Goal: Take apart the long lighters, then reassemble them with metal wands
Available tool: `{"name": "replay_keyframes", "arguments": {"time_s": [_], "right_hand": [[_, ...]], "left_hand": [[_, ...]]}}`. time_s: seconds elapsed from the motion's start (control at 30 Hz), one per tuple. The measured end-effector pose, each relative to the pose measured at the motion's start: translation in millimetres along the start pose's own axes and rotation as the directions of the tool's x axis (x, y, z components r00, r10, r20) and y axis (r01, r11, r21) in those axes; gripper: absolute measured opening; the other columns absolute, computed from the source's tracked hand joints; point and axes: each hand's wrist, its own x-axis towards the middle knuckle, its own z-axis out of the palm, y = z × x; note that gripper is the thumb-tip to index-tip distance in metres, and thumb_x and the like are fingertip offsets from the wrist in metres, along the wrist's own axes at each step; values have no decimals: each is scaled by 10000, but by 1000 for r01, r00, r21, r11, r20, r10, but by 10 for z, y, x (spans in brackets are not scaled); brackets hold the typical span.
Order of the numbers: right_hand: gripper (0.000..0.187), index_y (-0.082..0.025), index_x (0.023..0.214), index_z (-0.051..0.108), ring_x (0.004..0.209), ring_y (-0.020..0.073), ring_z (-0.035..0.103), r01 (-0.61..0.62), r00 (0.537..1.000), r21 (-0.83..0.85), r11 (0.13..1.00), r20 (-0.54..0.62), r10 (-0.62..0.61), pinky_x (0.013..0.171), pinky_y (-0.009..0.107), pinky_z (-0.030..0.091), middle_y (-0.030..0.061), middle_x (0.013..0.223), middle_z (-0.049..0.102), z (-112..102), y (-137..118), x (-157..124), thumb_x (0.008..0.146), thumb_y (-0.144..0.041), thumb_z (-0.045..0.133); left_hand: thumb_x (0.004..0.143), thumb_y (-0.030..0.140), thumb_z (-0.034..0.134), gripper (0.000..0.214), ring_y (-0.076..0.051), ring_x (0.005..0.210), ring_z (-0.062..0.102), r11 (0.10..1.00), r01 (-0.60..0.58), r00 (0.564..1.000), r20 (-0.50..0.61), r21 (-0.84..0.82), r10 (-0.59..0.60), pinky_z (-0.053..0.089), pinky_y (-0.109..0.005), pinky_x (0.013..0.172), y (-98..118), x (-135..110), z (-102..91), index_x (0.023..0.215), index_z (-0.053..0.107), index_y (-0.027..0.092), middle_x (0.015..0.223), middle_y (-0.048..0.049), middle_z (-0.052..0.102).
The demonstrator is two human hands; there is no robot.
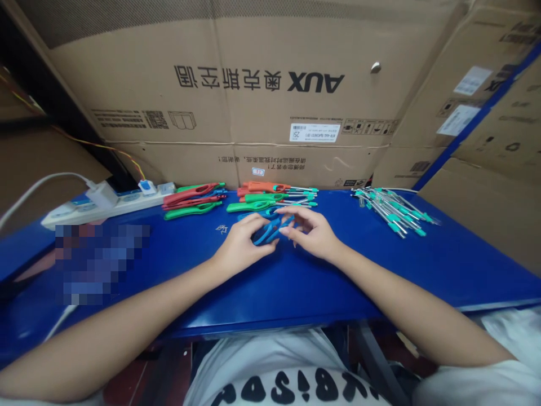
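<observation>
A blue lighter handle (267,232) with a loop-shaped opening is between my two hands above the blue table. My left hand (243,239) is closed around its left part, thumb below and fingers above. Against its right end my right hand (315,232) pinches with thumb and curled fingers, which partly hide that end. Just behind my hands lies a row of assembled long lighters, among them a green lighter (257,198) and an orange lighter (264,186), with metal tubes pointing right. Another blue piece shows partly behind my fingers.
Red, green and blue handles (192,195) lie in a pile at the back left. Several metal tubes with teal ends (391,211) lie at the right. Small metal bits (221,229) sit left of my hands. A white power strip (122,201) and cardboard (253,113) border the table.
</observation>
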Motion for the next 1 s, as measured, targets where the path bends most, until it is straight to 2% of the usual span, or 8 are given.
{"name": "replay_keyframes", "arguments": {"time_s": [0.1,0.2,0.33,0.43,0.57,0.8,1.0], "right_hand": [[364,-227,1123,685,526,122,581,-32,999,30,999,-11,33,509,289,539,13,791,667,47,-3,-26,856,-474,708],[341,-208,1058,709,511,121,586,-31,996,86,996,-77,37,478,271,534,7,733,665,33,-12,-16,849,-478,711],[342,-177,958,736,488,111,585,-42,988,69,997,-147,51,471,254,528,21,711,690,14,-32,1,837,-497,716],[355,-177,979,753,499,112,602,-28,993,33,999,-114,32,483,250,533,36,752,723,17,-25,-6,850,-503,702],[374,-185,981,764,532,124,637,-9,998,23,1000,-69,10,499,260,545,57,872,758,64,16,-25,837,-525,707],[331,-187,1032,719,555,115,649,-7,999,102,995,-46,12,550,250,572,26,822,743,92,20,-26,829,-447,745],[303,-182,1024,763,538,120,649,30,999,11,999,-42,-29,557,265,583,39,853,768,70,-15,-29,869,-435,702]], "left_hand": [[814,260,696,97,-173,791,602,1000,-10,1000,27,0,9,466,-266,745,-22,1,14,876,678,189,848,-23,632],[822,251,700,91,-169,808,599,1000,-8,1000,5,4,8,471,-265,755,-41,-2,28,881,679,184,867,-23,627],[800,330,770,216,-167,833,597,1000,-24,999,-23,-5,24,497,-274,772,-43,-11,33,945,702,186,904,-20,598],[768,382,814,321,-176,897,603,1000,-24,998,-59,-14,23,518,-292,822,-23,-12,31,1011,712,199,989,-33,587],[765,389,818,316,-187,934,610,999,-46,997,-64,-17,45,527,-306,865,9,-20,47,967,687,184,1012,-43,581],[790,355,799,324,-203,996,607,995,-98,995,-23,24,99,520,-322,925,25,-41,80,1026,672,173,1052,-56,585],[801,358,794,316,-199,1002,609,994,-110,993,-43,20,111,523,-318,922,49,-43,78,1031,680,174,1056,-59,579]]}}
